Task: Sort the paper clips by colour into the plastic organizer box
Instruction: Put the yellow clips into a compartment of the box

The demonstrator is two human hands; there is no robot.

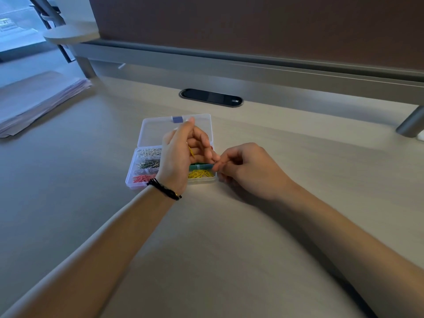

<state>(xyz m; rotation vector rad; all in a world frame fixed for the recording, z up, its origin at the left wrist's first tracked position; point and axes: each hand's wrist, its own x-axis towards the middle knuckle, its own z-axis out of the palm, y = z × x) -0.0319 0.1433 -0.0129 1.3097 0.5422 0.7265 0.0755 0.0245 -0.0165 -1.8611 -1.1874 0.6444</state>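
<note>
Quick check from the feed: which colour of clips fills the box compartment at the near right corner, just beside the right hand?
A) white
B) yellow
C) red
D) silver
B: the near right compartment of the box holds yellow clips, next to the right hand; the red clips lie at the near left and the white clips further back on the left.

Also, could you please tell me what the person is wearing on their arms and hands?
Both forearms are bare, with no sleeves in view. The left hand has a black corded bracelet with a small gold bead at its wrist. The right hand wears nothing visible: no rings, watch or gloves.
</note>
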